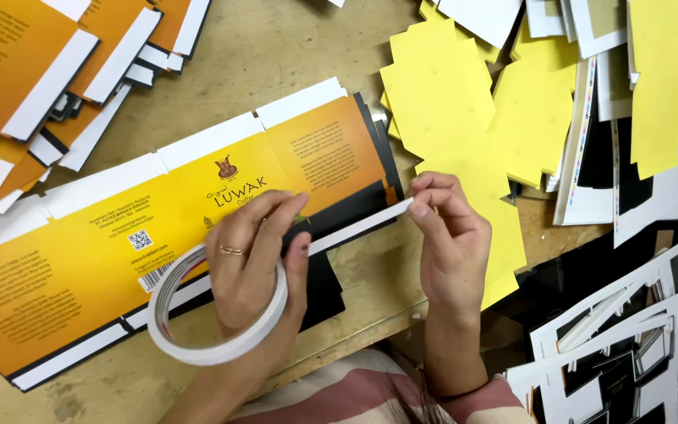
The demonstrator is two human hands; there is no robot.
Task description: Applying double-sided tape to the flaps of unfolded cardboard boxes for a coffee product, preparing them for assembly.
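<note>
The strip of tape (359, 225) stretched between your hands is the weak point: if your right hand (450, 245) drifts up or down as you lower it, the strip will likely land crooked across the black edge of the flat orange carton blank (119, 243) instead of along it. Slack could let it twist and stick to itself, and a hard pull may snap it or drag the top blank off the stack beneath.

Your left hand (253, 259) is threaded through the white tape roll (217, 302), which hangs around your palm like a bracelet. The fingers are stretched out nearly flat, close together, pressing on the blank where the strip begins; the thumb lies along the roll's right side. It presses rather than clamps.

Your right hand is pinched shut on the free end of the strip, thumb and forefinger together at its tip, the other fingers curled loosely behind.

The blank lies under your left hand and runs away to the left of it. More orange blanks (41, 71) are stacked beyond your left hand, yellow card pieces (464, 102) lie beyond your right, and black-and-white cut sheets (629, 330) sit to the right of your right forearm.
</note>
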